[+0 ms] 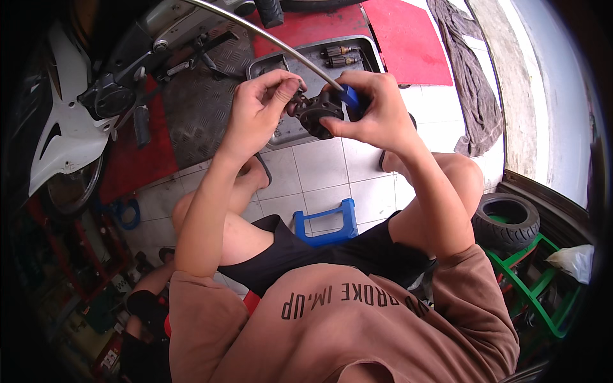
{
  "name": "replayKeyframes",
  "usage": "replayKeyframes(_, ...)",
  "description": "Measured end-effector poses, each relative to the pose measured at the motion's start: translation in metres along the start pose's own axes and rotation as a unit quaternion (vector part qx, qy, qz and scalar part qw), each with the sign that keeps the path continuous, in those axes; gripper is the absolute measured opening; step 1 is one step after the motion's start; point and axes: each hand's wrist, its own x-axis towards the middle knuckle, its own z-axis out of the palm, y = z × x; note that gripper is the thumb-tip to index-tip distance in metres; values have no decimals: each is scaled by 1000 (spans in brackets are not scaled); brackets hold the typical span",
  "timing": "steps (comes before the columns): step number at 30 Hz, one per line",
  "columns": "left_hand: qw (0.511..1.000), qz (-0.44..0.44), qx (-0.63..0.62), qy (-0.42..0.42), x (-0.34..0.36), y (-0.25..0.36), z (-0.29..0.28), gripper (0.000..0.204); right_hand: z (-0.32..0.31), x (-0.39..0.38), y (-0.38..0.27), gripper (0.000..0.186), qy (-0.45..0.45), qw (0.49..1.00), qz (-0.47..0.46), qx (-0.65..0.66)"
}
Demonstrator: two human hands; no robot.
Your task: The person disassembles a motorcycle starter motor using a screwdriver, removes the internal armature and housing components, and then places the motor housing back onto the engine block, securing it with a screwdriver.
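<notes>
Both of my hands are raised together over a metal tray. My right hand (377, 108) is closed, its thumb against a dark, round metal part (319, 115) with holes in its face. Its fingers curl round a blue fitting (348, 96), where a long pale tube (274, 41) coming from the upper left ends. My left hand (265, 108) pinches the left side of the metal part between thumb and fingers. Whatever lies between those fingertips is too small to make out. The part's underside is hidden.
The tray (377, 54) holds two dark cylindrical parts (341, 56). A white motorcycle (64, 121) stands at left, red mats (408, 38) beyond. Between my legs is a blue stool (325, 223). A tyre (504, 220) rests on a green frame (536, 281) at right. Another person (147, 287) is lower left.
</notes>
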Motion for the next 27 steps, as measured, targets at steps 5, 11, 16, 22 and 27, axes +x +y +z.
replayKeyframes(5, 1000, 5, 0, -2, 0, 6, 3, 25, 3, 1, 1, 32, 23, 998, 30, 50)
replayKeyframes(11, 1000, -4, 24, -4, -2, -2, 1, 22, 3, 1, 2, 30, 5, 998, 62, 12)
replayKeyframes(16, 998, 40, 41, 33, -1, -2, 6, 16, 4, 2, 1, 30, -5, 995, 94, 29)
replayKeyframes(22, 987, 90, 131, 11, 0, 1, 3, 12, 4, 2, 5, 31, -17, 996, 83, 20)
replayKeyframes(27, 985, 87, 147, -11, 0, 5, 2, 13, 4, 0, 5, 31, -23, 997, 69, 21)
